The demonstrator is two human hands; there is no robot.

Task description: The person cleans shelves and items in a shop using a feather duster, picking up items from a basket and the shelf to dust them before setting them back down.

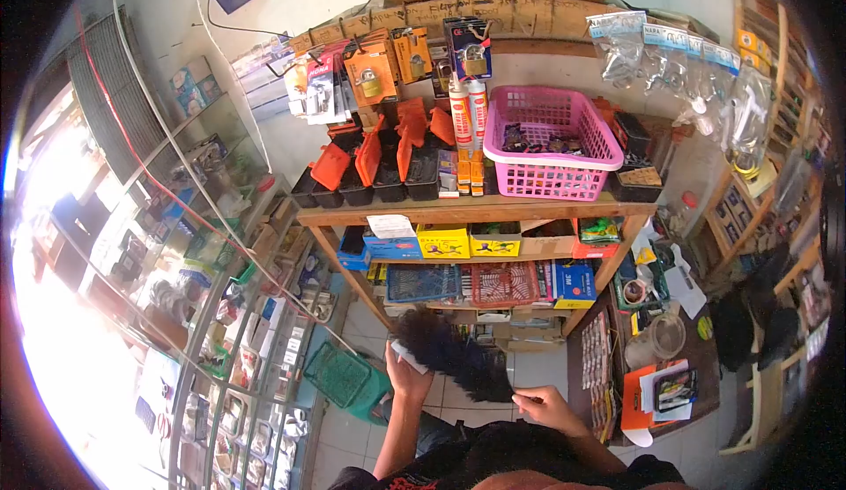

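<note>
A black fluffy feather duster (454,358) slants across in front of my body, below the wooden shelf. My right hand (548,404) is closed around its thin end at the lower right. My left hand (407,375) is closed on a small white object (408,355), whose kind I cannot make out, beside the duster's bushy upper left end. The feathers partly cover that white object.
A wooden shelf (476,211) ahead carries a pink basket (555,177), black bins with orange lids (366,157) and sealant tubes (461,115). Glass display shelving (189,358) stands left, with a green basket (339,374) nearby. A cluttered desk (630,331) is at right.
</note>
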